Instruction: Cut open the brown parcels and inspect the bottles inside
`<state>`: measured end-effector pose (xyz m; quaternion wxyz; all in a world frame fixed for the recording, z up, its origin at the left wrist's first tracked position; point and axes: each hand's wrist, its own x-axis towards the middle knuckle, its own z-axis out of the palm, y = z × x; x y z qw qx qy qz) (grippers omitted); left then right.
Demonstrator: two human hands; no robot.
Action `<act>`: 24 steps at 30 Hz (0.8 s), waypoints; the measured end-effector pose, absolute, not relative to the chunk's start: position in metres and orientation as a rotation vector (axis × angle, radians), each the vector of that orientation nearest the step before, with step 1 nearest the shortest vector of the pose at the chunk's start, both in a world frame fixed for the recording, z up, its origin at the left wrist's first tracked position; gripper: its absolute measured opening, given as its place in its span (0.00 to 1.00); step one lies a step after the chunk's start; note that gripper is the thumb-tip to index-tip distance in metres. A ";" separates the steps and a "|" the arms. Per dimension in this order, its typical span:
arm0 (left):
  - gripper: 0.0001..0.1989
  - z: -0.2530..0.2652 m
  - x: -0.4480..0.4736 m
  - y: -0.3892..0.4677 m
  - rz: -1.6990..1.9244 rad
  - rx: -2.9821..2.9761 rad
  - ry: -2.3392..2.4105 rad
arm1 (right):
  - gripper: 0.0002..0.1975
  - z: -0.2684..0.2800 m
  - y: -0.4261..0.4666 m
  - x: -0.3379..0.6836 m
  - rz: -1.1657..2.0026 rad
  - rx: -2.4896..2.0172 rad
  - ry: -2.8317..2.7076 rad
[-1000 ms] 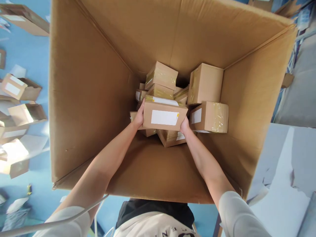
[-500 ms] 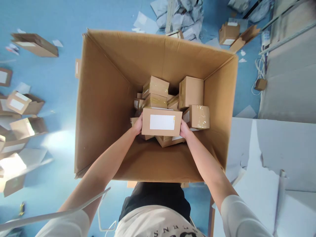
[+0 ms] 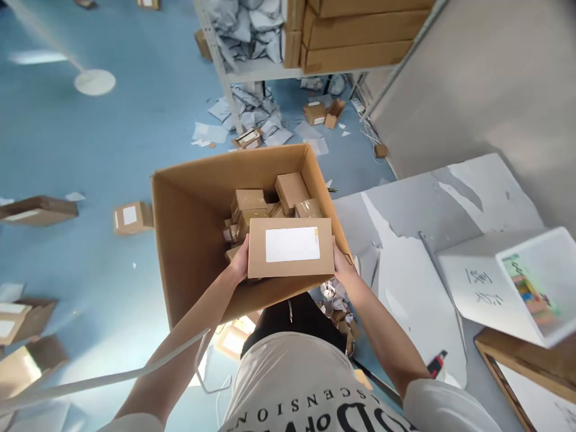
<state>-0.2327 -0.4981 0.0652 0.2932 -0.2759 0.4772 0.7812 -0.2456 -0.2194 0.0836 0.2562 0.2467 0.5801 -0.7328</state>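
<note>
Between my two hands is a small brown cardboard box (image 3: 290,269) with a white label on its top face. My left hand (image 3: 242,259) grips its left end, and my right hand (image 3: 342,259) grips the right end; the far fingers are partly hidden. The held box is above a large open carton (image 3: 184,240), near the carton's front edge. Inside that carton lie several smaller taped boxes (image 3: 291,193), partly covered from view by the held one.
To the right stands a work table (image 3: 411,294) with torn paper, a red-and-black cutter (image 3: 436,363) and a white plastic bin (image 3: 560,288). Shelving (image 3: 265,73) with grey parcels and long boxes is at the back. Opened boxes (image 3: 38,210) lie on the blue floor at left.
The held box has risen from among the boxes inside the carton, both hands still on its ends. My view has turned to the right, bringing in the table and shelving.
</note>
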 end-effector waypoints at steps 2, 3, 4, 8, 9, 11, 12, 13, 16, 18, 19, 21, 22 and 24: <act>0.41 0.079 -0.232 -0.481 2.084 -0.661 1.333 | 0.27 0.098 -0.210 -0.224 -2.090 0.790 1.537; 0.41 0.085 -0.231 -0.472 2.076 -0.628 1.358 | 0.27 0.104 -0.206 -0.214 -2.134 0.841 1.499; 0.41 0.091 -0.231 -0.463 2.059 -0.601 1.382 | 0.27 0.109 -0.200 -0.206 -2.175 0.889 1.471; 0.40 0.107 -0.234 -0.423 2.002 -0.450 1.499 | 0.25 0.118 -0.172 -0.178 -2.315 1.090 1.488; 0.40 0.109 -0.236 -0.412 2.001 -0.404 1.530 | 0.25 0.119 -0.163 -0.173 -2.342 1.134 1.499; 0.38 0.110 -0.240 -0.388 2.006 -0.339 1.586 | 0.25 0.121 -0.145 -0.161 -2.395 1.212 1.492; 0.37 0.109 -0.242 -0.375 2.008 -0.326 1.615 | 0.25 0.123 -0.135 -0.154 -2.429 1.252 1.481; 0.37 0.109 -0.243 -0.361 2.009 -0.323 1.643 | 0.25 0.125 -0.126 -0.147 -2.473 1.290 1.468; 0.33 0.107 -0.247 -0.315 2.003 -0.289 1.715 | 0.26 0.131 -0.095 -0.122 -2.635 1.358 1.428; 0.28 0.107 -0.247 -0.280 1.986 -0.206 1.739 | 0.27 0.132 -0.074 -0.103 -2.743 1.386 1.423; 0.26 0.108 -0.245 -0.262 1.976 -0.155 1.748 | 0.28 0.131 -0.063 -0.093 -2.786 1.406 1.430; 0.24 0.108 -0.241 -0.226 1.948 -0.055 1.781 | 0.29 0.126 -0.040 -0.073 -2.842 1.460 1.450; 0.23 0.108 -0.238 -0.208 1.930 -0.011 1.814 | 0.29 0.122 -0.029 -0.062 -2.855 1.486 1.466; 0.23 0.104 -0.232 -0.172 1.874 0.080 1.889 | 0.29 0.114 -0.006 -0.042 -2.851 1.534 1.504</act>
